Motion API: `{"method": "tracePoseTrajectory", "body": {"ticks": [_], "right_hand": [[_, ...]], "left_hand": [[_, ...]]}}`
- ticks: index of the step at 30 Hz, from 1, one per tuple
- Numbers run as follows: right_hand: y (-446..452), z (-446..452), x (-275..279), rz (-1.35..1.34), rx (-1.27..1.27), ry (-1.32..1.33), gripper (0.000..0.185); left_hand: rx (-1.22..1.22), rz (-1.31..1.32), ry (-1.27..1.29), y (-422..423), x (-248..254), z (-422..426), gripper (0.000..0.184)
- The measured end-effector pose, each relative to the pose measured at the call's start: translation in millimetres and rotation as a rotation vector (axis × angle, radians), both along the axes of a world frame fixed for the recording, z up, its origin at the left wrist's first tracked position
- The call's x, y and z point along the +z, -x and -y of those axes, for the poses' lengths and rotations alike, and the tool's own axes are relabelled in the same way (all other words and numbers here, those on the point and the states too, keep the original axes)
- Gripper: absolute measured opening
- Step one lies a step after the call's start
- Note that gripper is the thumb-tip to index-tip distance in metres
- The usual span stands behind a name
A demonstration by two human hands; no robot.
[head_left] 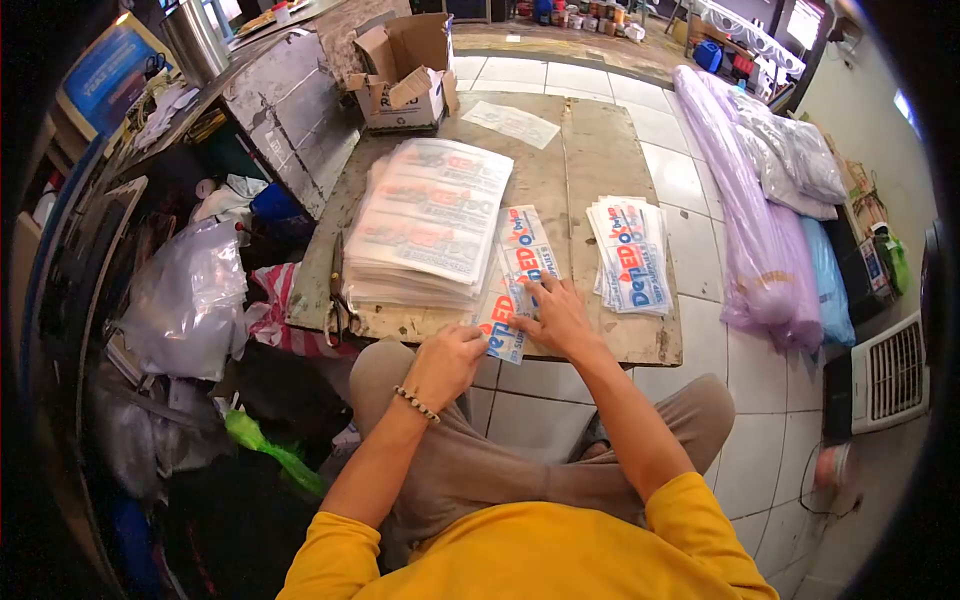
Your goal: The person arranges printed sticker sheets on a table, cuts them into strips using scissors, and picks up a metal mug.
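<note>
At the near edge of the low table, my left hand (450, 362) has its fingers curled together on the edge of a printed strip (497, 318) with red and blue lettering. My right hand (562, 318) rests with fingers apart over that strip and a second printed strip (525, 238) overlapping it. Left of these lies a thick stack of larger printed sheets (430, 215), lettering faint on the upper side. A smaller pile of printed strips (632, 255) sits to the right of my right hand. Scissors (340, 290) lie along the table's left edge, near the large stack.
An open cardboard box (405, 85) stands at the table's (605, 150) far left corner, beside a loose pale sheet (512, 124). Clear plastic bags (190, 295) crowd the left side. Long purple-wrapped rolls (745, 220) lie on the tiled floor to the right.
</note>
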State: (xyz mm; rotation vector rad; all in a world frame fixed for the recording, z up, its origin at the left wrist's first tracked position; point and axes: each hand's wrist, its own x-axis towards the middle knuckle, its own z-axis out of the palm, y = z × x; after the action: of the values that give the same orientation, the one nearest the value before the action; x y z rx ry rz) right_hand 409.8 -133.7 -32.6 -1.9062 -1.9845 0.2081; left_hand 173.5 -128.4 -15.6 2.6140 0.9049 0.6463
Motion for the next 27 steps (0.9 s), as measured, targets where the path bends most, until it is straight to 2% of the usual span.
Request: {"method": "tracePoseTrajectory", "body": {"ticks": [4,7,10,13,16,19,23,26,27], "right_hand": [[-7.9,-8.6,-12.4,-0.02,0.025,-0.068,0.06],[-10.0,-12.3,-14.4,0.021,0.022,-0.139,0.041],[-2.1,-8.3,-18.8,-0.023,0.041,-0.286,0.03],[7.9,-4.0,-22.6,0.017,0.126,-0.255,0.02],[11.4,-7.3,-18.2,0.061,0.155,-0.472,0.016],[16.0,0.5,5.4,0.144,0.241,-0.272,0.012],[33.1,24.7,48.6,0.055,0.309,-0.133,0.01],[35.8,29.8,56.9,-0.043,0.316,-0.042,0.013],[36.1,29.5,53.5,-0.099,0.312,-0.032,0.013]], "left_hand": [[0.079,0.021,0.1,-9.2,6.9,0.0,0.01],[0.066,0.003,0.035,-7.7,-0.9,-2.9,0.006],[0.059,0.032,-0.013,-8.5,7.2,-1.7,0.007],[0.118,0.021,-0.006,-12.2,12.6,1.0,0.008],[0.111,0.016,-0.021,-12.0,5.3,0.6,0.006],[0.086,0.045,-0.102,-14.2,6.5,0.4,0.005],[0.114,0.191,-0.18,-26.7,19.0,10.3,0.008],[0.227,0.296,-0.057,-30.7,12.9,13.5,0.013],[0.247,0.257,-0.065,-30.3,14.1,14.1,0.013]]}}
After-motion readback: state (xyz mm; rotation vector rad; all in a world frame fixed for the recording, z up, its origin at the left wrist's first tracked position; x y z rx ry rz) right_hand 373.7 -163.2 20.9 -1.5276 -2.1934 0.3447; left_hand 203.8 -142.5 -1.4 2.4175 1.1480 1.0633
